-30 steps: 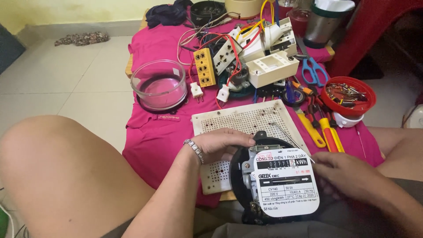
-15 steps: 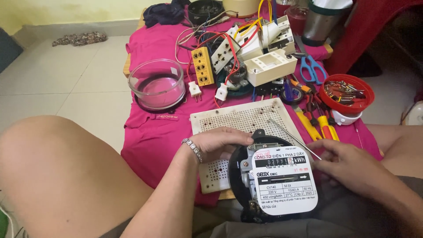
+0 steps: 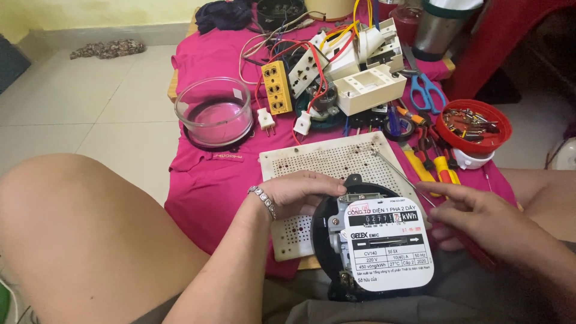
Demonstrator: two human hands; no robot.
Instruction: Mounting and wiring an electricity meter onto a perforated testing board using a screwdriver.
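Two hands on the job: my left hand [image 3: 300, 191] curls its fingers over the top left edge of the electric meter [image 3: 375, 240], which sits in my lap at the near edge of the low table [image 3: 174, 90]. My right hand [image 3: 480, 219] is just right of the meter, fingers pressed together around the red handle of a thin screwdriver [image 3: 414, 180], whose shaft slants up over the white perforated board [image 3: 324, 165]. That board lies at the near edge, partly under the meter.

Containers now. A glass bowl [image 3: 215, 111] stands toward the left edge; I see nothing in it but the pink cloth [image 3: 204, 174] showing through. A red bowl [image 3: 474, 125] at the right edge holds a jumble of small metal parts and clips. A steel pot [image 3: 441, 30] stands at the far right corner; its inside is out of my sight.

Between them lie a yellow socket strip [image 3: 278, 87], white sockets with red and yellow wires, and blue scissors [image 3: 427, 90]. Pale floor tiles [image 3: 78, 102] stretch off to the left.
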